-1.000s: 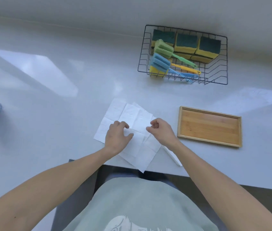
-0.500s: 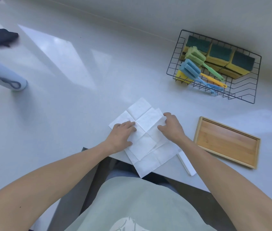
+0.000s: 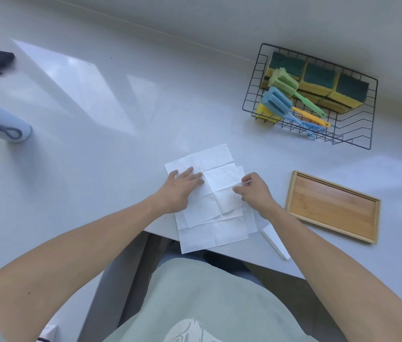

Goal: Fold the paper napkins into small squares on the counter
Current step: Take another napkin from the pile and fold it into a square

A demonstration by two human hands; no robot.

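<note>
Pressing my left hand (image 3: pixel 179 187) flat, fingers spread, on the napkins (image 3: pixel 216 206) stacked at the counter (image 3: pixel 111 149) edge, I am pinching the top sheet's right edge with my right hand (image 3: pixel 254 191), tray (image 3: pixel 332 206) beside, basket (image 3: pixel 318 95) beyond.

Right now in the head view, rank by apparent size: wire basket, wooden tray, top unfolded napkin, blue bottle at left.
1. wire basket
2. wooden tray and top unfolded napkin: look alike, and hands cover part of the napkin, so unranked
3. blue bottle: smallest as seen, but cut off by the frame edge
</note>
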